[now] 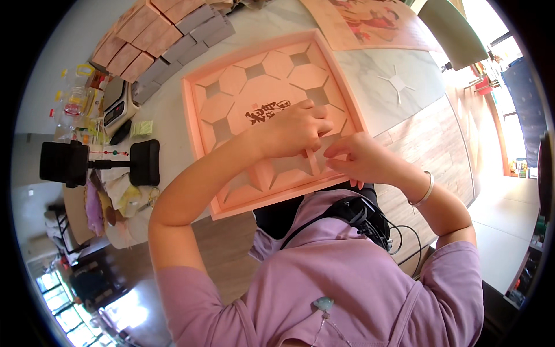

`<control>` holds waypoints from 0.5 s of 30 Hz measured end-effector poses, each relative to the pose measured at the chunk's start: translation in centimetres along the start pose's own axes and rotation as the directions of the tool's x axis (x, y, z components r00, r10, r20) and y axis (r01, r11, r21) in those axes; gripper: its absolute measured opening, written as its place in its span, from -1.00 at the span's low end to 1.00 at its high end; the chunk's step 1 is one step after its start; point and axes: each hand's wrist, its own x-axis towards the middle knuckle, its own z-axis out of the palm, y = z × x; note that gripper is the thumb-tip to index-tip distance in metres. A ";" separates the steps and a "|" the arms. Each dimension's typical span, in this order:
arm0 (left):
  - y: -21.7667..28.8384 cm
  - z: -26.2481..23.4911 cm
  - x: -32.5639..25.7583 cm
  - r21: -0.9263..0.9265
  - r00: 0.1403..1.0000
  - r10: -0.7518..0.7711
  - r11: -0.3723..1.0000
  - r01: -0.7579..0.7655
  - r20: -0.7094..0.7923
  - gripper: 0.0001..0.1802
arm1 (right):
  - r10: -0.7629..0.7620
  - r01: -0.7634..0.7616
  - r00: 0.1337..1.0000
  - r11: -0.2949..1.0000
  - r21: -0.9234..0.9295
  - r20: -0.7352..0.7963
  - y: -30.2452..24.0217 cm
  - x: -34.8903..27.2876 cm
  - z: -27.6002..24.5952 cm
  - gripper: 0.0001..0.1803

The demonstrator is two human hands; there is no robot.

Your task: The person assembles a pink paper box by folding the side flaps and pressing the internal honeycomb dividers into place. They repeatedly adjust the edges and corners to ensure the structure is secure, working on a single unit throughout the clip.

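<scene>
A square, shallow pink box (pixel 190 115) lies over the table's near edge, with an octagon-patterned pink insert and grey shapes in the gaps. Dark brush-style characters mark its middle. Over the near right part of the insert, my left hand (pixel 295 130) is closed, its fingertips at the top of a narrow upright pink card strip (pixel 313 162). My right hand (pixel 361 155) comes in from the right beside that strip, fingers bent and drawn together. Whatever lies between its fingertips is too small to make out. A low pink upright piece (pixel 260 175) stands on the insert left of the strip.
Stacked pink boxes (pixel 144 34) and grey boxes (pixel 179 49) stand at the far left. Nearer are a white device (pixel 118 110) and a black stand (pixel 144 162). A grey star-shaped cutout (pixel 396 84) lies right of the box, below a printed pink sheet (pixel 370 26).
</scene>
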 end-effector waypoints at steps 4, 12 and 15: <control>0.2 -1.3 -0.4 -0.103 1.000 -0.029 0.994 0.029 0.000 -0.72 | -0.299 0.268 0.952 0.921 -0.283 -0.070 1.8 1.1 1.0 -0.73; 0.3 0.0 -0.8 -0.142 0.995 0.058 0.987 -0.070 -0.083 -0.78 | -0.427 0.368 0.902 0.837 -0.406 -0.061 1.7 -1.0 0.7 -0.59; 0.4 0.6 -1.1 -0.100 0.993 0.051 0.993 -0.062 -0.107 -0.90 | -0.439 0.301 0.894 0.730 -0.613 -0.084 1.9 -2.4 0.9 -0.55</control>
